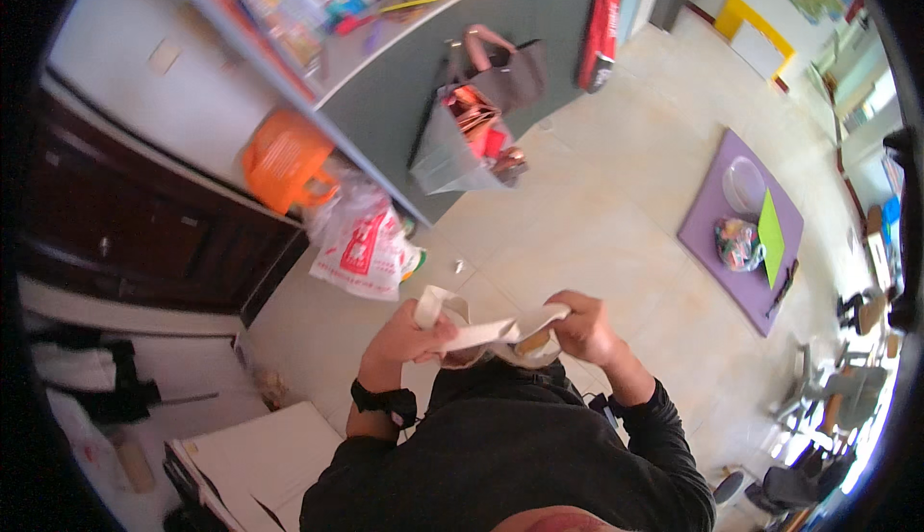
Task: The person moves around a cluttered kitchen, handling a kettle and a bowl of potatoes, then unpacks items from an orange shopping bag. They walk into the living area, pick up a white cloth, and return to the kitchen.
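In front of my waist, both hands hold a cream cloth bag, by what look like its straps or rim. My left hand grips the fabric on one side, where a loop stands up above the fingers. On the other side my right hand is closed around a strap. Between the hands the cloth sags, and a small tan thing shows in the opening; I cannot tell what it is. The bag's lower part is hidden.
Ahead, a bookshelf unit has a stuffed clear bag hanging on its side. Plastic bags sit at its left end beside a dark door. A purple mat lies to the right. A white box-like top is near my left.
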Demonstrator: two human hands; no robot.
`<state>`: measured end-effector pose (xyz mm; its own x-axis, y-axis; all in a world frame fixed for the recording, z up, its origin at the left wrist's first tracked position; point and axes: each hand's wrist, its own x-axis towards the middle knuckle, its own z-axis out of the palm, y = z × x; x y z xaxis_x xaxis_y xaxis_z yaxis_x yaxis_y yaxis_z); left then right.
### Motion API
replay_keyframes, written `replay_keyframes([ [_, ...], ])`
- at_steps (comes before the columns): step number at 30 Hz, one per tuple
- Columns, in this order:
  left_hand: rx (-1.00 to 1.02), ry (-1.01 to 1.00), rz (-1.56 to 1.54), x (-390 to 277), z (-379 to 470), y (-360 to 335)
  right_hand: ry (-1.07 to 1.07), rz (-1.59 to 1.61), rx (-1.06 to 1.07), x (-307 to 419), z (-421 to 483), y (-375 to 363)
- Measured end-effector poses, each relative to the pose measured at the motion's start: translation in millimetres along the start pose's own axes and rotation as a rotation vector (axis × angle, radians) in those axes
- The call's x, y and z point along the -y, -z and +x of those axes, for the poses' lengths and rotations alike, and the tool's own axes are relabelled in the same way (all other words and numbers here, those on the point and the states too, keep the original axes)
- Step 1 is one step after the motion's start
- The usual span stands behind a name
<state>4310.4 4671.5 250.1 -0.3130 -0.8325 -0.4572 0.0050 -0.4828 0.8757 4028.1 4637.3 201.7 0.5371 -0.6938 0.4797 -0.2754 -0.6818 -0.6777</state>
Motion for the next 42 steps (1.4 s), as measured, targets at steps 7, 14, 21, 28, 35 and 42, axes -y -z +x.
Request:
replay_keyframes([
  [7,0.590,-0.370,-0.284,-94.5,198.1,-70.9,-0.147,-0.226,-0.302,-137.4,24.6,134.6],
  [14,0.441,-0.371,-0.265,-163.9,473.7,-154.2,-0.568,-0.260,-0.339,-287.7,58.3,280.6],
  [21,0.529,0.127,-0.228,-221.4,700.0,-232.3,-1.232,-0.468,-0.402,-418.2,-69.5,444.0],
  [28,0.410,-0.073,0.070,-332.5,908.8,-329.6,-1.839,-0.397,-0.359,-546.3,-187.4,604.6],
  [35,0.196,-0.329,0.008,-439.0,1097.0,-460.4,-1.380,-0.551,-0.438,-762.6,-62.3,861.2],
  [42,0.155,-0.272,0.047,-477.8,1335.0,-608.8,-1.256,-0.496,-0.485,-953.1,-8.0,1084.3],
])
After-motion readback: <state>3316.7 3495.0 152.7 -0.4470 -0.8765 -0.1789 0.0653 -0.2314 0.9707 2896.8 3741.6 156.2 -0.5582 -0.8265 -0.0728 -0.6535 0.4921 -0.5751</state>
